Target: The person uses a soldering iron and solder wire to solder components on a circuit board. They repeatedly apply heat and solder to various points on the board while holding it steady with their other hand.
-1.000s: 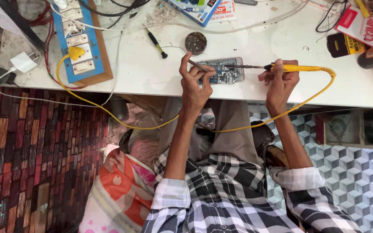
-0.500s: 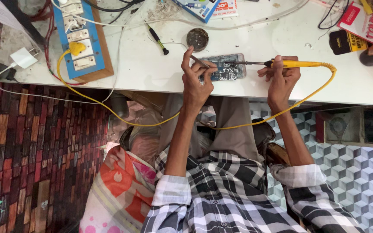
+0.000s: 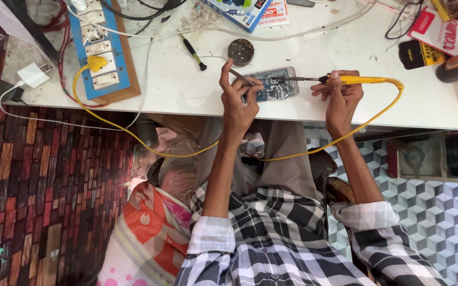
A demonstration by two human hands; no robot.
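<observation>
Red package (image 3: 443, 32) at table corner (image 3: 345, 106).

Repair workshop, soldering iron (image 3: 356, 80), circuit board (image 3: 274, 87)

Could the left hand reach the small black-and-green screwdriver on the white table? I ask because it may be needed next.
Probably yes. The small black-and-green screwdriver lies in the open on the white table, just beyond the left hand, nothing between. But that hand holds thin metal tweezers and would need freeing first.
</observation>
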